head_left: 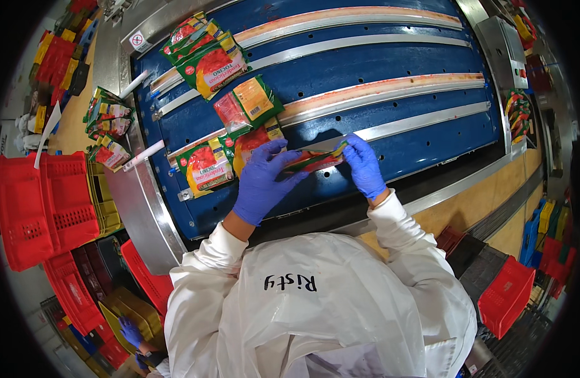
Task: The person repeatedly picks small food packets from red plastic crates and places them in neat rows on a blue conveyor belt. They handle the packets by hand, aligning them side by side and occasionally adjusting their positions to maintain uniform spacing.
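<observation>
The left hand [261, 183] and the right hand [363, 165] both wear blue gloves. Together they hold one flat food packet [315, 160] between them, seen almost edge on. The left hand's fingers are curled around the packet's left end. The right hand pinches its right end with bent fingers. The packet is just above the blue belt [365, 75], near the edge closest to the person.

The belt is wide and blue, with shiny metal strips running across it. Some strips have red smears on them. More packets [220, 60] lie on the belt to the left of the held one, red and green with a yellow patch. One packet [205, 167] lies right beside the left hand.

A small pile of packets [107, 126] sits on the metal edge at the left. Red crates [41, 201] stand further left, below the pile. Another red crate [507, 296] is at the lower right. The person wears a white coat [315, 315]. Another person's blue-gloved hand [131, 331] shows at the bottom left.
</observation>
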Tool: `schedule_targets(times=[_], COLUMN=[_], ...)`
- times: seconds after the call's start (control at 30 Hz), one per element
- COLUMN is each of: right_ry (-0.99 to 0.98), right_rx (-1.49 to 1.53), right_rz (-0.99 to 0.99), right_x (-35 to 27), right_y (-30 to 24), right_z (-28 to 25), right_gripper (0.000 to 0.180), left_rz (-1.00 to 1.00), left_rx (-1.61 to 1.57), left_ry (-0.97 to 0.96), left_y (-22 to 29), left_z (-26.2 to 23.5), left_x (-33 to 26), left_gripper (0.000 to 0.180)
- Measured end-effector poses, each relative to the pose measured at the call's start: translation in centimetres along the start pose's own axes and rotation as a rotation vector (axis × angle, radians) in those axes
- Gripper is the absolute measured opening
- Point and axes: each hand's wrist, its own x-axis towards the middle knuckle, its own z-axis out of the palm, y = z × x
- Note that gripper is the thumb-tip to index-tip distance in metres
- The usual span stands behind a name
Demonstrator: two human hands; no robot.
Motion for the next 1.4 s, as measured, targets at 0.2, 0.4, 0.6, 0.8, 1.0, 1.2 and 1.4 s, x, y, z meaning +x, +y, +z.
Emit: schedule_targets(times=[0.2,0.4,0.6,0.8,1.0,1.2,1.4], right_ry=[0.031,0.204,0.235,0.222,-0.279,-0.272,-0.242], right_rx=[0.173,0.238,-0.903,-0.974,-1.104,-1.082,-0.922], right_rz=[-0.032,0.194,-0.436,-0.374,-0.348,-0.344,-0.407], right_x=[0.8,2.5,6.7,9.9,7.4,7.3,8.2], right_y=[-4.8,-3.5,0.4,0.5,0.2,0.5,0.4], right_z=[-1.0,-1.0,-0.7,-0.3,1.4,1.4,0.0], right_gripper=[0.016,0.020,0.010,0.037,0.093,0.096,0.085], left_rz=[0.426,-0.355,-0.114,-0.292,0.061,-0.053,0.090], left_rx=[0.232,-0.540,-0.064,-0.025,0.152,0.585,0.764], left_ry=[-0.006,0.081,0.049,0.008,0.205,-0.015,0.129], left_y=[0.3,1.9,-7.2,-7.5,-6.7,-10.1,-12.5], left_z=[-1.3,-0.3,4.0,4.4,2.8,-1.9,-4.4], left_x=[1.7,3.9,5.5,8.9,7.7,4.2,7.4], left_gripper=[0.031,0.021,0.018,0.017,0.034,0.030,0.012])
